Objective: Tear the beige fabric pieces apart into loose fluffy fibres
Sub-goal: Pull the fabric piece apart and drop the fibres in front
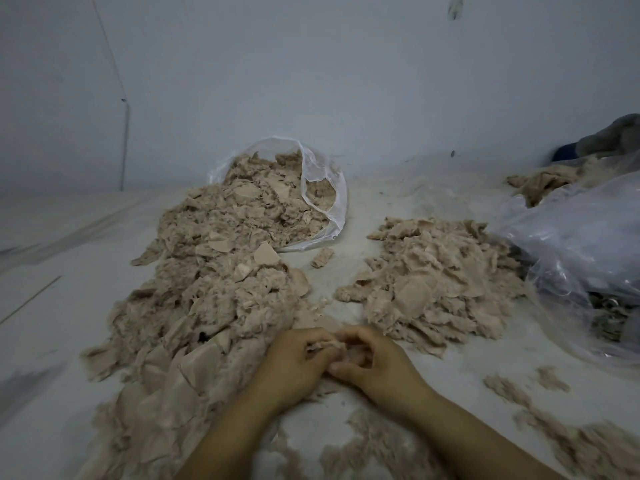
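Gripping a beige fabric piece (325,346) between both hands, you are curling left hand (294,365) and right hand (374,365) fingers around it, between two beige heaps on the floor (69,306).

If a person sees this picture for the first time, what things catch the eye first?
First, the two hands at bottom centre, left hand and right hand, both pinching one beige fabric piece. Next, the big beige heap on the left, spilling from a clear plastic bag, and a smaller heap on the right.
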Available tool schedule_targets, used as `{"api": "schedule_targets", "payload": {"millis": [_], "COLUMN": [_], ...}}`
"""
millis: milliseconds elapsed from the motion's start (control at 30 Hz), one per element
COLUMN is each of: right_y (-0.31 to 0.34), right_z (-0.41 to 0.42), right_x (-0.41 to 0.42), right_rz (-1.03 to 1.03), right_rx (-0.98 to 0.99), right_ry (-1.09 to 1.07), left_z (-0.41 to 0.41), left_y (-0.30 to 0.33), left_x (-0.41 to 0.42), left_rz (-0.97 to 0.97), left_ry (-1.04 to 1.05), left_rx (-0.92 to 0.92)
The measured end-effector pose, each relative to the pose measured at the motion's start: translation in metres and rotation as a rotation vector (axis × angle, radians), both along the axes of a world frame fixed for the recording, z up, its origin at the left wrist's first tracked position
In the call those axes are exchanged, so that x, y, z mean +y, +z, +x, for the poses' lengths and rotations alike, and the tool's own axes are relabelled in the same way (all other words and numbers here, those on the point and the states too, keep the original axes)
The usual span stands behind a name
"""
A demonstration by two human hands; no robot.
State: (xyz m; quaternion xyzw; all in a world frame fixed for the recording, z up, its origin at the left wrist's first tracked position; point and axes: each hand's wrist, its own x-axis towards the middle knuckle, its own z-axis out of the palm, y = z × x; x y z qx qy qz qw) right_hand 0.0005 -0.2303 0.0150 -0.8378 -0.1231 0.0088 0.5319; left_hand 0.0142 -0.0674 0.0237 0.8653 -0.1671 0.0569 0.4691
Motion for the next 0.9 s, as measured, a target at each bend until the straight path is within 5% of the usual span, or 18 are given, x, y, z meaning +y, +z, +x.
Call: {"api": "schedule_targets", "payload": {"millis": [200,433,533,667,800,900], "right_y": [0.001,-0.001,-0.003,-0.001,-0.003,0.000], "right_z": [0.000,0.005,0.007,0.000,-0.004,-0.002], "right_x": [-0.004,-0.003,-0.002,-0.008,0.005,0.002], "right_rz": [0.309,-0.453,-0.387,-0.194,-0.526,-0.409], "right_rx": [0.100,-0.191,-0.235,-0.331,-0.270,-0.333], "right_ry": [-0.072,-0.014,-0.090,-0.118,0.127,0.099], "left_z": [-0.003,-0.003,-0.002,0.001,0.002,0.004], "left_y": [0.006,0.003,0.003,0.003,0.001,-0.001], "left_x": [0.000,0.002,0.006,0.008,0.007,0.008], "left_rz": [-0.289,0.138,0.262,0.228,0.205,0.270], "left_ry": [-0.031,0.092,0.105,0.108,0.011,-0.077], "left_rx": [0.086,-0.265,-0.400,-0.320,-0.221,-0.213]}}
